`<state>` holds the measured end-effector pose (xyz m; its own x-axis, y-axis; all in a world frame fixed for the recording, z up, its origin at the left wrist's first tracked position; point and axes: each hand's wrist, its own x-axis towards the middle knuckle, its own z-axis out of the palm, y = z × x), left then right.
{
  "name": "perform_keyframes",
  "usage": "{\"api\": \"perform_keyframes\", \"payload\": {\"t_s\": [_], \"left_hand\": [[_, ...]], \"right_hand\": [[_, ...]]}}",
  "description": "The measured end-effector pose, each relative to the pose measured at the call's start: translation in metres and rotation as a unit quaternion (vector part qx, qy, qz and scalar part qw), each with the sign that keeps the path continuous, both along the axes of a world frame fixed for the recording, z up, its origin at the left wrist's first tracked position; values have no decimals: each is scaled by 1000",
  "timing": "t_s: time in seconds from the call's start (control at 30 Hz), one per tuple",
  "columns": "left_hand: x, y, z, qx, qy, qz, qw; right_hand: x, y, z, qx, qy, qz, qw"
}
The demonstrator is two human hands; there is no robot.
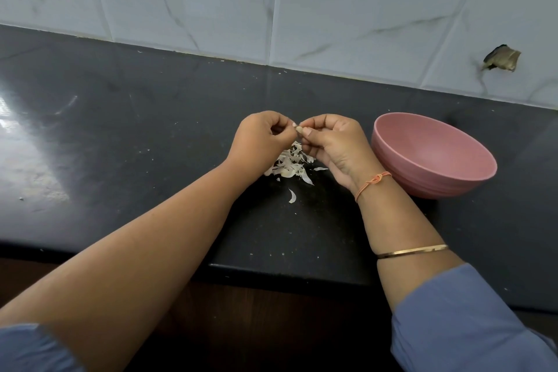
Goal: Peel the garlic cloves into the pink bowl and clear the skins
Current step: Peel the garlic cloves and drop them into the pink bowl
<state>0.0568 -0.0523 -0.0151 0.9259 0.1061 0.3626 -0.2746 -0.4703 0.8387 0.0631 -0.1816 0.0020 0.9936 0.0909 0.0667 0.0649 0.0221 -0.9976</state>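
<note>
From the head view, the peeling step is going on. The left hand [262, 136] and the right hand [332, 142] meet above the dark bench [120, 130]. Both hands pinch one small garlic clove [299, 129] between thumb and fingers [308, 132]. The other fingers are curled in. The clove is pale and tiny, and I cannot tell how much skin is left on it.

Right under the hands lies a heap of skins [290, 164]. They are thin, white and curly, like bits of paper. One loose skin [292, 196] sits a little nearer the bench edge.

The pink bowl [422, 184] stands just beside the right hand. It is round, smooth and dull, with faint rings near its base. I see no cloves in the part of its inside that shows.

I think the next move is to pull the last skin off, then drop the clove into the bowl. That needs a soft, careful pinch, since the clove is small and may slip. The skins are light and could scatter, so they are best swept up gently later.

The bench is black, smooth and shiny, with small white crumbs on it. Behind it is a wall of pale marble-look tiles [332, 9].
</note>
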Motion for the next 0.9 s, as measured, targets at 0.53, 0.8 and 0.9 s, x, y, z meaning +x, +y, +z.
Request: {"api": "perform_keyframes", "payload": {"t_s": [0.53, 0.8, 0.9], "left_hand": [[-3, 3, 3, -84, 5, 42, 996], [-9, -1, 7, -123, 25, -13, 992], [-8, 0, 6, -129, 19, -20, 991]], "right_hand": [[2, -1, -2, 45, -13, -2, 999], [2, -1, -4, 14, -44, -23, 999], [2, -1, -4, 0, -63, -26, 998]]}}
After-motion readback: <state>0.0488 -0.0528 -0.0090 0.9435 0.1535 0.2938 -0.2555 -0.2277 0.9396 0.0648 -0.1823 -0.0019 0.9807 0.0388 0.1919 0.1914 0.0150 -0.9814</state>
